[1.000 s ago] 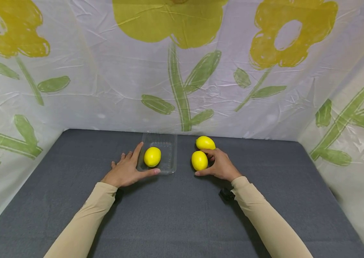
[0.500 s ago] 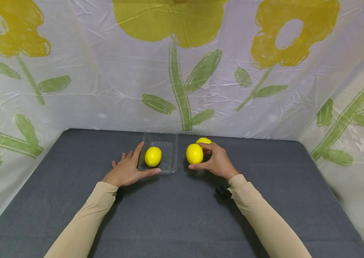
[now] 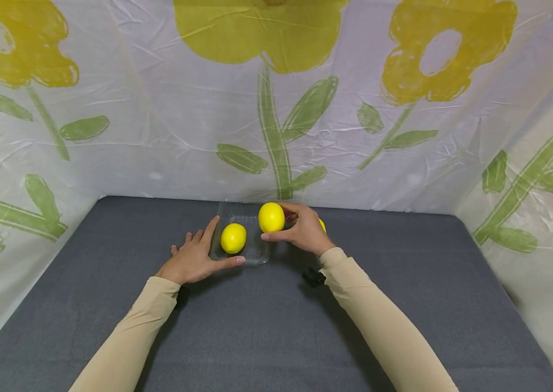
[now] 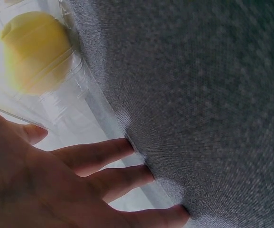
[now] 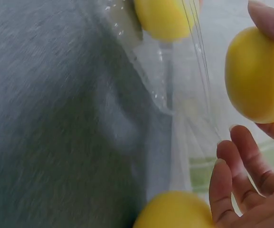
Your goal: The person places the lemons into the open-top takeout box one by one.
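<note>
My right hand pinches a yellow lemon between thumb and fingertips, raised by the right side of a clear plastic tray. In the right wrist view the held lemon shows well above the table, the other fingers apart from it. Inside the tray, toward its left, sits a second lemon. A third lemon lies on the table, mostly hidden behind my right hand. My left hand spreads along the tray's left side and front corner; its fingers reach straight down to the cloth.
A dark grey cloth covers the table. Behind it, and along both sides, hangs a white curtain with large yellow flowers. A small black device is strapped under the right wrist.
My right hand has lifted its lemon off the table and carried it left to the tray's right side. The third lemon has become mostly hidden. My left hand stays in place.
</note>
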The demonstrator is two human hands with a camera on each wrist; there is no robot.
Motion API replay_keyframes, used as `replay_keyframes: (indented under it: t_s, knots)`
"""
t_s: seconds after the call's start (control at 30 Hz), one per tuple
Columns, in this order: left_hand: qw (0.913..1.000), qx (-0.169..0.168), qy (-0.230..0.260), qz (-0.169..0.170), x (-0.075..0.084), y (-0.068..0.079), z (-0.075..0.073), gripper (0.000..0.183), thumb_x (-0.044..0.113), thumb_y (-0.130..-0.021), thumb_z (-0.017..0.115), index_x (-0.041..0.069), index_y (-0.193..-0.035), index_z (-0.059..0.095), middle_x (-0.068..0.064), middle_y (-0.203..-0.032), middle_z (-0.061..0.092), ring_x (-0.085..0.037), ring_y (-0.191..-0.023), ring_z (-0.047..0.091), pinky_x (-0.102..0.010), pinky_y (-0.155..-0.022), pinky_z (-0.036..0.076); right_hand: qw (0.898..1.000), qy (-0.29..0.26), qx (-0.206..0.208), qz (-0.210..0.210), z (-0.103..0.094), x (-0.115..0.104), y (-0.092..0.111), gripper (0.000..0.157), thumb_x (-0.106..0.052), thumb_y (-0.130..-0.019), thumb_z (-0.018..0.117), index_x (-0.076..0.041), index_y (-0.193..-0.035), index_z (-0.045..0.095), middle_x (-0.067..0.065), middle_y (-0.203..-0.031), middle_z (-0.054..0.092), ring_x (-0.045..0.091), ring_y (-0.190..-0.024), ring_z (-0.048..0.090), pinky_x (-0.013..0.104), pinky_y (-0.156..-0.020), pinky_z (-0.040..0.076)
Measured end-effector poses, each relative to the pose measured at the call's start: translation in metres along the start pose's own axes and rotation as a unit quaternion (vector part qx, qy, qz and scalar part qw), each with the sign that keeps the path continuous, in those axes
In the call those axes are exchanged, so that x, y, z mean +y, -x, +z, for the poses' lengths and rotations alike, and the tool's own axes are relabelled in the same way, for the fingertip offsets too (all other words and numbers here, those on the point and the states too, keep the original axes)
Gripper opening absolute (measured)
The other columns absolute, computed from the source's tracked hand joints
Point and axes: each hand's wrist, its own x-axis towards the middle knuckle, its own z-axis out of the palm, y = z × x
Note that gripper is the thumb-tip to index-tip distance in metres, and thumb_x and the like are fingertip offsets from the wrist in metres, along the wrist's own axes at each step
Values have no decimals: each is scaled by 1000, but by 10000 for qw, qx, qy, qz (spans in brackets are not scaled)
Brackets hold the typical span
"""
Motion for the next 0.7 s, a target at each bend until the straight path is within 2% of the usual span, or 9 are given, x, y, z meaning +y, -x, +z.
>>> replay_keyframes:
  t_s: [0.27, 0.47, 0.7]
  knots:
    - [10000, -5, 39, 2, -1, -1, 1, 129, 90, -75, 56, 21, -165, -6, -37, -159, 18, -65, -142, 11, -87, -100, 6, 9999, 4, -121, 85, 14, -9, -17, 74, -35, -76, 92, -13, -141, 62, 7, -127, 65, 28, -108, 60, 40, -86, 53]
    - [10000, -17, 31, -24, -1, -1, 1, 130, 91, -74, 56, 21, -165, -5, -37, -159, 18, -65, -143, 11, -87, -100, 5, 9999, 94, -64, 109, 23, -7, -26, 73, -35, -75, 92, -12, -139, 64, 7, -126, 65, 28, -110, 60, 39, -85, 54]
    - [10000, -6, -17, -5, -1, -1, 0, 129, 91, -75, 56, 21, -165, -5, -37, -159, 20, -65, -142, 12, -87, -100, 6, 9997, 69, -49, 242, 33, -6, -34, 74, -34, -75, 93, -11, -139, 64, 15, -131, 56, 29, -110, 53, 40, -88, 52]
